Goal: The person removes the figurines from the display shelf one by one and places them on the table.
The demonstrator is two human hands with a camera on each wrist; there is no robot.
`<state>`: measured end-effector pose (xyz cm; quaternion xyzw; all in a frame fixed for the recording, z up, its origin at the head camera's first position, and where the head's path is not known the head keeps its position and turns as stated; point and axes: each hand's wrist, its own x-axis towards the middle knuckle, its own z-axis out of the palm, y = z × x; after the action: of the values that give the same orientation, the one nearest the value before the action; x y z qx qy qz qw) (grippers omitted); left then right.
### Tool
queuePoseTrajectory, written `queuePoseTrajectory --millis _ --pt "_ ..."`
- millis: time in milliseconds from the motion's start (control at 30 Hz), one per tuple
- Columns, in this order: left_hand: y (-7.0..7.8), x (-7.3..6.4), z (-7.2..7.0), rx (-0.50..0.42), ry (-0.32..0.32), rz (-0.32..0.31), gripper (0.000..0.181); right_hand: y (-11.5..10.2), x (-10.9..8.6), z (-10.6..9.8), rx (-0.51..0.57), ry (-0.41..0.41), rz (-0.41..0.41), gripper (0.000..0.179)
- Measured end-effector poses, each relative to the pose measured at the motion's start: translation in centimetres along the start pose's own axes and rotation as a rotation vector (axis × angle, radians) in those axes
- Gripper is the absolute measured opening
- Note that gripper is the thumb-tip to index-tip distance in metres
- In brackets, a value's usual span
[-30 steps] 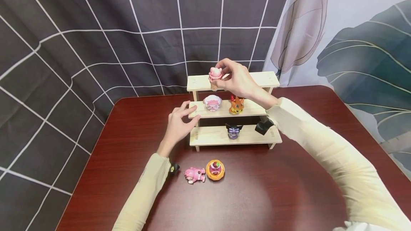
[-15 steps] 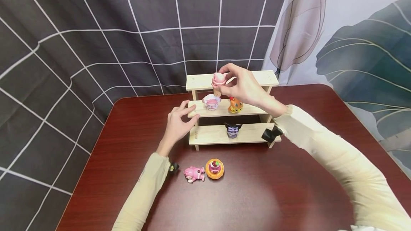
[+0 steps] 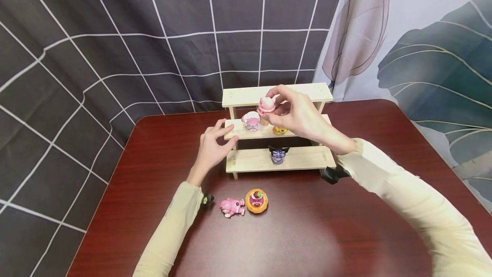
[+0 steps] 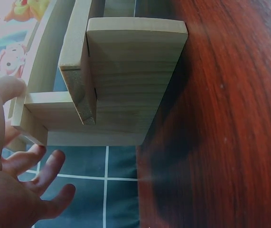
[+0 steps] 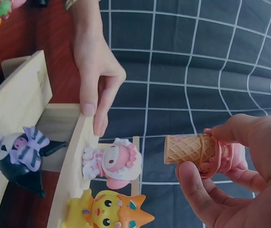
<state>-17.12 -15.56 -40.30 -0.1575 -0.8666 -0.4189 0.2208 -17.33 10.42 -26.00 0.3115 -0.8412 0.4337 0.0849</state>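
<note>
My right hand (image 3: 303, 116) pinches a pink ice-cream cone figurine (image 3: 267, 104) with a waffle cone base (image 5: 185, 149). In the head view it overlaps the middle step of the three-step wooden display shelf (image 3: 276, 94). My left hand (image 3: 211, 146) grips the left end of the middle board, thumb and fingers on either side of it. On that board stand a white-and-pink bunny figurine (image 5: 115, 161) and a yellow figurine with orange ears (image 5: 107, 209), partly hidden by my right hand in the head view. A black-and-purple figurine (image 3: 278, 155) stands on the lowest board.
In front of the shelf, on the dark red table (image 3: 300, 225), lie a pink bear figurine (image 3: 232, 207) and a round orange tart-like figurine (image 3: 256, 201) with a strawberry on top. A grid-patterned curtain (image 3: 184, 46) hangs behind the table, beside a leaf-patterned one (image 3: 434, 67).
My right hand has come down and slightly right with the ice-cream figurine, from the top board to the middle one, covering more of the yellow figurine. My left hand stays put.
</note>
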Motion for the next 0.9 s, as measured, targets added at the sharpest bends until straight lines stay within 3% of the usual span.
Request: queuePoseTrajectory --millis 500,900 --pt "0.0 0.0 0.1 -0.01 0.004 0.005 0.038 0.0 -3.4 -0.1 -0.036 0.018 -0.028 0.038" --pt "0.0 -0.1 0.0 -0.015 0.006 0.0 0.039 0.6 -6.0 0.4 0.058 -0.004 -0.011 0.042"
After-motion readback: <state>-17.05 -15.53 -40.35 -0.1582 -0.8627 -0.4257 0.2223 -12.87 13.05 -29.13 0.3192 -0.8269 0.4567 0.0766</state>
